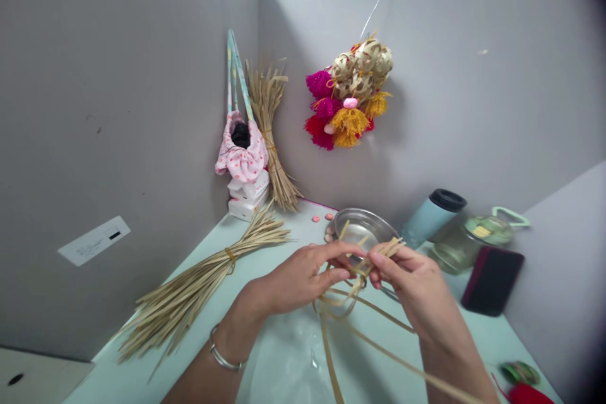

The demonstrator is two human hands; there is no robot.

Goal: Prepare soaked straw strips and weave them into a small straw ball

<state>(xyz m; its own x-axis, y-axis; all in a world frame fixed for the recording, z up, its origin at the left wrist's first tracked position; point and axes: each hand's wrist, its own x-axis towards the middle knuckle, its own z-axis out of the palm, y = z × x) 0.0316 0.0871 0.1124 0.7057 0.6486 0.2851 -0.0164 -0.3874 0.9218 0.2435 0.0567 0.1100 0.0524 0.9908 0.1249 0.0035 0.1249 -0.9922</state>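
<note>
Between my two hands is a small, partly woven piece of flat straw-coloured strips, with long loose ends trailing down toward the front of the table. My left hand, a silver bangle on its wrist, has thumb and fingers closed on the piece's left side. With thumb and forefinger, my right hand pinches several strips whose short ends stick up beyond the fingers. The fingers partly cover the weave. Just behind stands a metal bowl, and a tied bundle of strips lies to the left.
Another strip bundle leans in the corner by a pink dotted bag and white boxes. Woven balls with tassels hang on the wall. At right are a blue tumbler, a green jug and a phone.
</note>
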